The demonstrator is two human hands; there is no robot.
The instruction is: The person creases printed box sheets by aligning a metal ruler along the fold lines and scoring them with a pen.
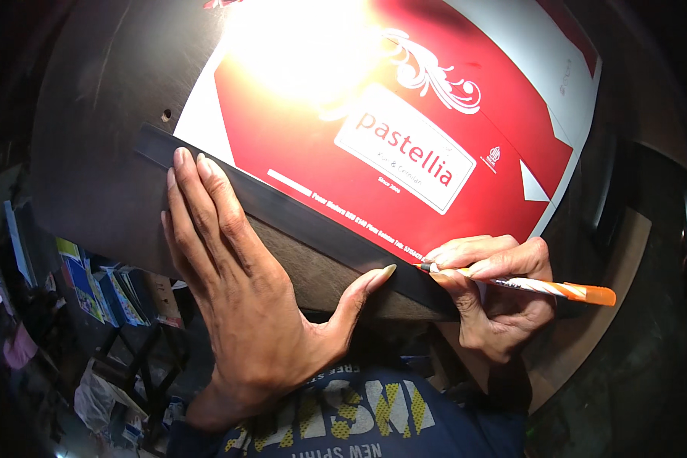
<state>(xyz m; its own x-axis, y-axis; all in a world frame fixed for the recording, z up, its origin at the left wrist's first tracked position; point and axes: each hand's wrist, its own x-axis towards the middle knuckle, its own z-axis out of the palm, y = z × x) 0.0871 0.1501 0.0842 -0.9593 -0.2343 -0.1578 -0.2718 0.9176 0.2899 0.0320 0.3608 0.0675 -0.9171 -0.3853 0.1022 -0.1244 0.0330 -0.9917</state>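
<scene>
Left hand (240,290) lies flat, fingers spread, pressing the long black straightedge (298,221) onto the red-and-white printed cardboard sheet (404,130). Right hand (496,294), lower right, grips the orange-and-white marker pen (542,287), tip at the edge. Risk: the straightedge likely pivots under 1-sided pressure, skewing the line; glare at top hides the sheet.

Red and white printed sheet (374,130) with white swirls, black straightedge (298,221), orange-and-white pen (542,288), dark table (107,114)

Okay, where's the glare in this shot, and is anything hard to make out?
Head view: a bright glare burns out the top of the red and white printed sheet; the frame's corners fall into near darkness; the dark straightedge bows from fisheye distortion; the left hand, right hand and orange pen stay sharp.
</scene>
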